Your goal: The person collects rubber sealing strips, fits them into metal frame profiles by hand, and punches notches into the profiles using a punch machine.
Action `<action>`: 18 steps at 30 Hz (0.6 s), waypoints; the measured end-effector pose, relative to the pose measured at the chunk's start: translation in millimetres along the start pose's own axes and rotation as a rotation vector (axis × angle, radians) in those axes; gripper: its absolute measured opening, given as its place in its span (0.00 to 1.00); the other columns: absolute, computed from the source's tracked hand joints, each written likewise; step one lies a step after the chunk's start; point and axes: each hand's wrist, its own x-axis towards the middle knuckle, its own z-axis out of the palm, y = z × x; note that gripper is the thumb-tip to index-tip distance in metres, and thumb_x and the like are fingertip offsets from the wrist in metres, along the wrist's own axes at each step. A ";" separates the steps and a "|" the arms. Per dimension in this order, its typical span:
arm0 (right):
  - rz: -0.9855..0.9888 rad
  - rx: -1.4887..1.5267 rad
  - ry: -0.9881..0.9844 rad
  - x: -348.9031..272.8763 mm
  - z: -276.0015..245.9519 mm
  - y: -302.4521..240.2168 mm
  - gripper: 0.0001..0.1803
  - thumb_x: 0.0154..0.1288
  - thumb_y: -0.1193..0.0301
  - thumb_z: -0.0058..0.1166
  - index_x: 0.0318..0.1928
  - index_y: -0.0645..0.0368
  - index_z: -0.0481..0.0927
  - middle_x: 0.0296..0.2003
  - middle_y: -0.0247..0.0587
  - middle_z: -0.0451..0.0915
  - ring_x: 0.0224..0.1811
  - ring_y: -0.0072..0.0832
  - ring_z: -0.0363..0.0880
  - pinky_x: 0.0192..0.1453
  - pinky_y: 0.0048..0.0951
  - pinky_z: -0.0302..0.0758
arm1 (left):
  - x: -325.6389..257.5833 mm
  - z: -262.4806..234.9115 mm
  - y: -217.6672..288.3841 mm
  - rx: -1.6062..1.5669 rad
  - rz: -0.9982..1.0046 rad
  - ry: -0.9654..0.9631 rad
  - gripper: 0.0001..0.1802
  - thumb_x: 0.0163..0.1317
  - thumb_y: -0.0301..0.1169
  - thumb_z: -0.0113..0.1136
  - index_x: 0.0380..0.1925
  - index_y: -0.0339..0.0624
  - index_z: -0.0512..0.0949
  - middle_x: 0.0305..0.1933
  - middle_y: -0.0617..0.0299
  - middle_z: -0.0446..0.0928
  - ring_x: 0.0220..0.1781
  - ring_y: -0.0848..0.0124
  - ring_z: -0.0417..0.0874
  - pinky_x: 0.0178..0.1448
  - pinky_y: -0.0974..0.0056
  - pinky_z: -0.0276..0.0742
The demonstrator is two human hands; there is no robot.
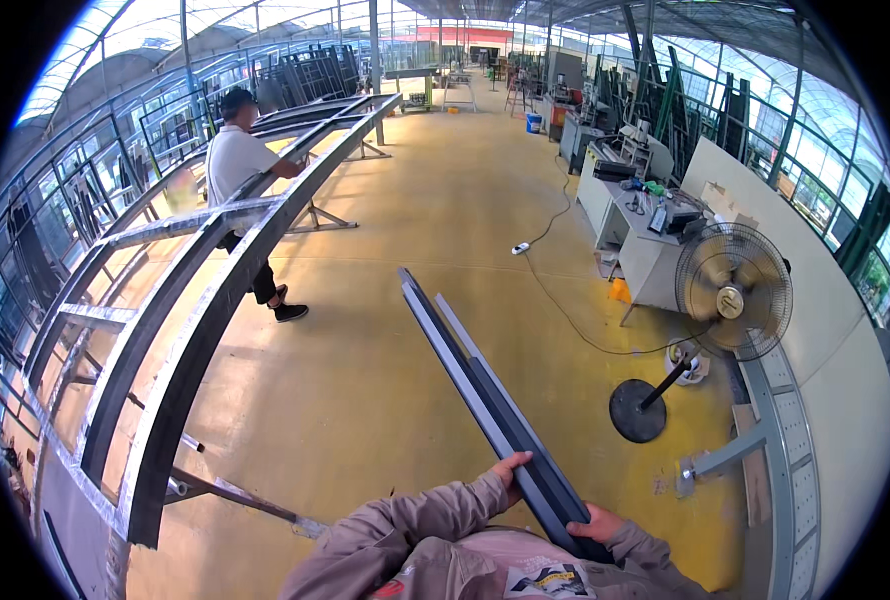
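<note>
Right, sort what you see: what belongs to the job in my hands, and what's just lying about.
In the job:
- long dark bars, held by the left hand and right hand

Seemingly just about:
- pedestal fan
- white power strip on the floor
- blue bucket

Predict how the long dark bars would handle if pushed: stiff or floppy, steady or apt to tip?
The long dark bars are probably stiff, running straight with no visible bend. They could swing or tip forward, since the left hand and right hand both hold them toward the near end.
</note>
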 end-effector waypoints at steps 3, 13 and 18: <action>-0.231 -0.094 0.084 85.0 -73.1 -23.9 0.69 0.70 0.34 0.85 0.91 0.69 0.65 0.78 0.53 0.82 0.79 0.39 0.83 0.86 0.43 0.78 | 72.2 63.7 78.8 0.030 -0.073 0.070 0.34 0.77 0.47 0.79 0.75 0.39 0.84 0.71 0.49 0.92 0.73 0.47 0.92 0.90 0.37 0.78; -0.317 0.082 0.120 439.3 -281.6 -134.7 0.77 0.62 0.49 0.94 0.96 0.67 0.53 0.83 0.52 0.73 0.82 0.40 0.78 0.88 0.42 0.75 | 373.9 144.3 375.2 0.228 -0.115 0.162 0.33 0.79 0.50 0.80 0.71 0.37 0.87 0.68 0.49 0.94 0.71 0.49 0.93 0.85 0.41 0.82; -0.232 0.160 0.024 594.9 -409.2 -240.5 0.73 0.65 0.50 0.91 0.96 0.65 0.55 0.79 0.50 0.77 0.80 0.38 0.79 0.87 0.42 0.75 | 491.6 187.8 528.9 0.236 -0.041 0.089 0.35 0.80 0.50 0.81 0.72 0.34 0.85 0.69 0.48 0.93 0.71 0.49 0.93 0.86 0.41 0.81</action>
